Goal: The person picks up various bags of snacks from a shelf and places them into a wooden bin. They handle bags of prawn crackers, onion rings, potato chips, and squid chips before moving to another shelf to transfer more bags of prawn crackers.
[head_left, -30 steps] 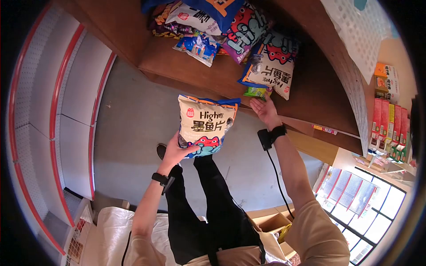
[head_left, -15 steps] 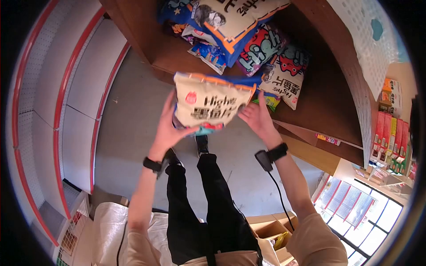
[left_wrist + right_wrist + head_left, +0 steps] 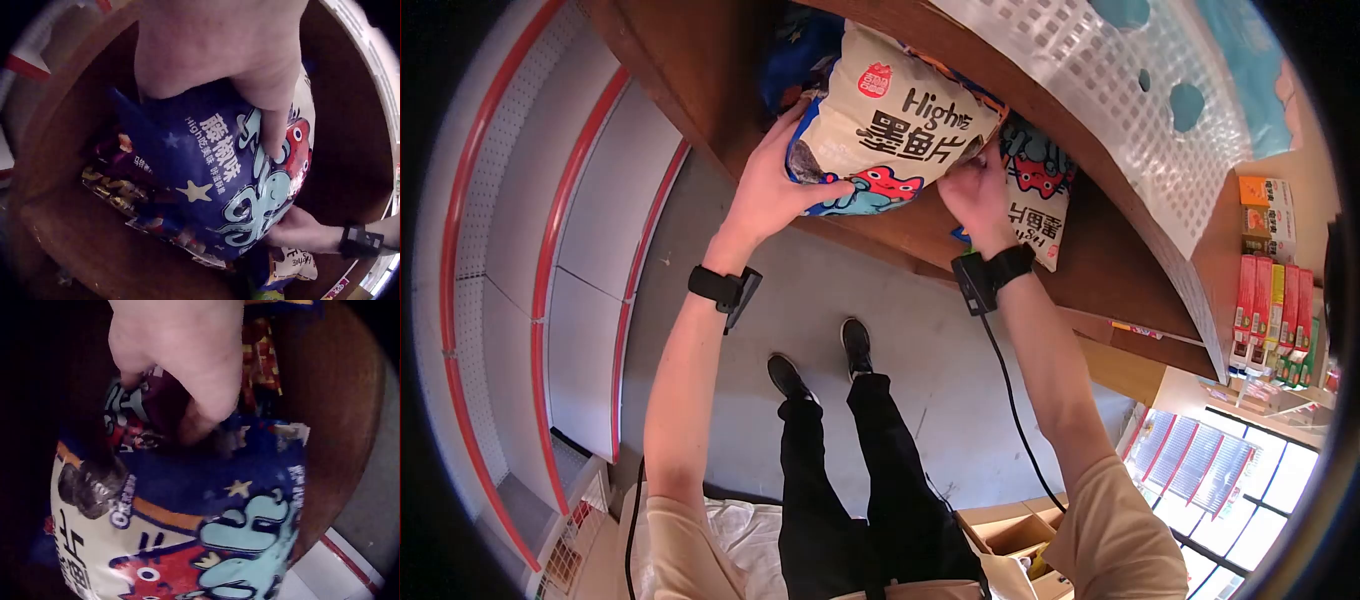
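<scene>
A plump beige and blue snack bag (image 3: 900,125) with a red cat and teal octopus print is held at the shelf opening. My left hand (image 3: 765,190) grips its left side, thumb across the printed front. My right hand (image 3: 980,200) is at the bag's lower right edge, fingers bent and partly hidden behind it. In the right wrist view the right hand (image 3: 181,356) reaches over a purple snack bag (image 3: 162,403); I cannot tell whether it pinches it. Another beige snack bag (image 3: 1040,210) lies just right of that hand.
A brown wooden shelf compartment (image 3: 1120,270) surrounds the bags, with more snack bags (image 3: 119,169) deeper inside. A white perforated basket (image 3: 1090,90) overhangs at upper right. Grey shelving with red edges (image 3: 540,250) stands left. Small boxes (image 3: 1270,310) are at right; a cardboard box (image 3: 1010,530) sits below.
The held bag has risen from over the floor into the shelf opening, with my left hand on it. My right hand has moved inward from the shelf edge, its fingers now bent.
</scene>
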Tool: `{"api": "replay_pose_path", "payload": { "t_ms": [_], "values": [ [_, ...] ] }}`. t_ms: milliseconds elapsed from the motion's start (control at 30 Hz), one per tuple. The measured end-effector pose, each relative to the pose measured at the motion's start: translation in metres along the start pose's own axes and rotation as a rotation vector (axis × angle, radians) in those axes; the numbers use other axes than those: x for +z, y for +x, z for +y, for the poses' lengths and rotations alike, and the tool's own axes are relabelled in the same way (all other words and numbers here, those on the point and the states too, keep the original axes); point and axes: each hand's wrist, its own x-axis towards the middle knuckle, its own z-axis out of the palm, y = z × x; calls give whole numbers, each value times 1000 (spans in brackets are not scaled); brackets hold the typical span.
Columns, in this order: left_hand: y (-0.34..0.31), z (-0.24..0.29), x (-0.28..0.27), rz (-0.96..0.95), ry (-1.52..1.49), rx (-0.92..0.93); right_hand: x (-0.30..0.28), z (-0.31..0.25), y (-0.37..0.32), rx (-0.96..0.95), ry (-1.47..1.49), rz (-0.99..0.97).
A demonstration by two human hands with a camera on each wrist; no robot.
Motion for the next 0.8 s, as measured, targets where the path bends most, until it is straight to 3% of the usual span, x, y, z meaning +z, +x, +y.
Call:
{"api": "replay_pose_path", "payload": {
  "t_ms": [33, 67, 167, 333, 400, 500, 567, 633, 800],
  "values": [
    [-1, -3, 2, 2, -101, -24, 1, -3, 11, -54, -51, -116],
    [-4, -7, 4, 1, -205, -51, 0, -6, 18, -34, -27, -88],
    [-13, -24, 4, -22, -179, -154, 26, -2, 17, 20, -194, -34],
    [-16, -35, 7, 8, -143, -146, 9, -14, 7, 132, -265, -105],
    [-16, -32, 5, -8, -135, -151, 4, -14, -2, 131, -545, -172],
    [-15, -30, 6, -4, -108, -150, -6, -1, -14, 82, -690, -299],
    [-13, -26, 7, -25, -116, -149, 0, 8, -21, 130, -866, -241],
    [-12, -31, 9, -56, -89, -145, 9, 16, -28, -28, -1228, -330],
    [-14, -40, 5, -134, -146, -116, 12, 14, -30, -67, -1100, -272]
  ]
}}
